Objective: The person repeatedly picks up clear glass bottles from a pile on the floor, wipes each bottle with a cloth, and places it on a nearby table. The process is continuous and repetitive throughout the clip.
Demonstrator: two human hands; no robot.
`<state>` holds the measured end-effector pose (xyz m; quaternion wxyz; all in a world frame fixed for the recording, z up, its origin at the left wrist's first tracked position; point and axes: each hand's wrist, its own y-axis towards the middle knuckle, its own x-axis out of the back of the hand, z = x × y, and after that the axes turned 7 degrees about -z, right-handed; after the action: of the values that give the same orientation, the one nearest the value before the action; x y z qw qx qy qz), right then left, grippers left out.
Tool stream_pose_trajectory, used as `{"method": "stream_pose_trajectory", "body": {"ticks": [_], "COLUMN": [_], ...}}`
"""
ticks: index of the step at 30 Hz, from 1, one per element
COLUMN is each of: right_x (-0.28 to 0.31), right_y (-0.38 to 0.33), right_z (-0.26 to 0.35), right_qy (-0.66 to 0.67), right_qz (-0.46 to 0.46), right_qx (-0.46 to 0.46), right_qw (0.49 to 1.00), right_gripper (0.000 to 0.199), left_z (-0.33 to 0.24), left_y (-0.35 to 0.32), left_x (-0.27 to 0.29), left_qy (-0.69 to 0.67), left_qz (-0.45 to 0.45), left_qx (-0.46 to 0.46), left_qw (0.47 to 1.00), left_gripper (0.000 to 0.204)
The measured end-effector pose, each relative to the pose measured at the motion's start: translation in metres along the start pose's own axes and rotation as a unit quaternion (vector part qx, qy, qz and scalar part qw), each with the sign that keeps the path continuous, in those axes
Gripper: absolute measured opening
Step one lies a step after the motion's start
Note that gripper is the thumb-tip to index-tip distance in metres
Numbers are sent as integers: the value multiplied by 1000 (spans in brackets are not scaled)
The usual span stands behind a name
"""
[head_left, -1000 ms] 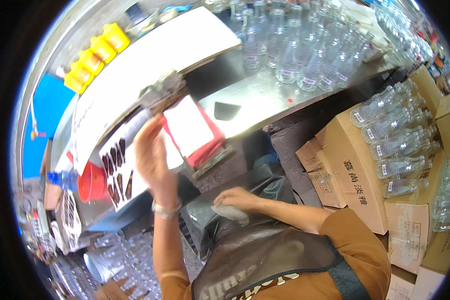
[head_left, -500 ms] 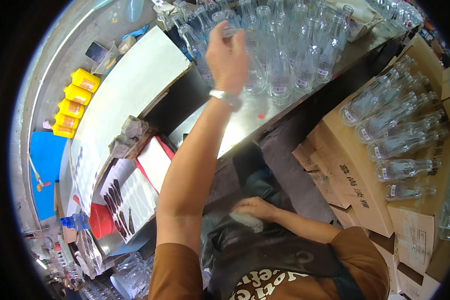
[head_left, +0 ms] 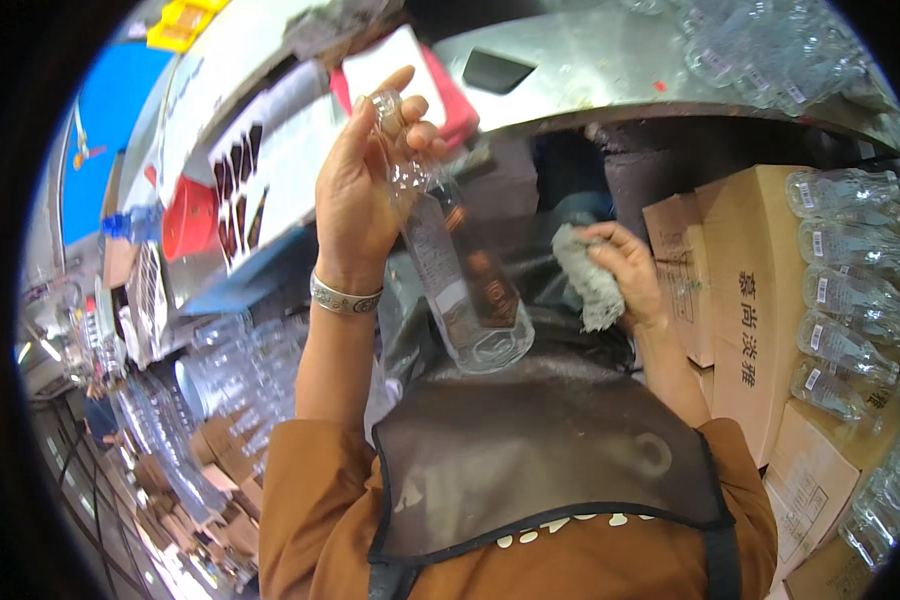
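My left hand [head_left: 355,195] grips a clear glass bottle [head_left: 460,285] by its neck. The bottle slants in front of my apron [head_left: 540,450], its base down and to the right, and a printed panel shows on its side. A greyish-white cloth [head_left: 585,280] is bunched in my right hand [head_left: 632,268], a short way to the right of the bottle and apart from it.
More clear bottles [head_left: 770,60] stand on the metal table [head_left: 580,60] at the far right. Bottles [head_left: 840,285] also lie on a cardboard box [head_left: 755,310] to my right. Left of me are a red tub [head_left: 190,220], dark slender pieces on white sheets, and a white pad [head_left: 395,70].
My left hand has come back from the standing bottles to my front, now with a bottle in it. The right hand has lifted the cloth off my lap. The view has shifted.
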<state>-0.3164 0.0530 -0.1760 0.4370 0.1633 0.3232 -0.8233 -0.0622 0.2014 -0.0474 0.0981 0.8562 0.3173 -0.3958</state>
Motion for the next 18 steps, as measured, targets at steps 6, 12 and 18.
{"method": "stream_pose_trajectory", "body": {"ticks": [6, 12, 18], "right_x": [-106, -193, -227], "right_y": [-8, 0, -4], "right_z": [9, -13, -32], "right_qy": [-258, -354, -413], "right_qz": [93, 211, 268], "right_qx": [212, 427, 497], "right_qw": [938, 805, 715], "right_gripper": [22, 31, 41], "left_z": [-7, -14, -27], "left_y": [-72, -118, -146], "left_x": [66, 98, 111], "left_qy": [-54, -97, -123], "left_qz": [-57, -85, -104], "left_qx": [-5, -38, -75], "left_qw": [997, 991, 984], "left_gripper": [49, 49, 51]}}
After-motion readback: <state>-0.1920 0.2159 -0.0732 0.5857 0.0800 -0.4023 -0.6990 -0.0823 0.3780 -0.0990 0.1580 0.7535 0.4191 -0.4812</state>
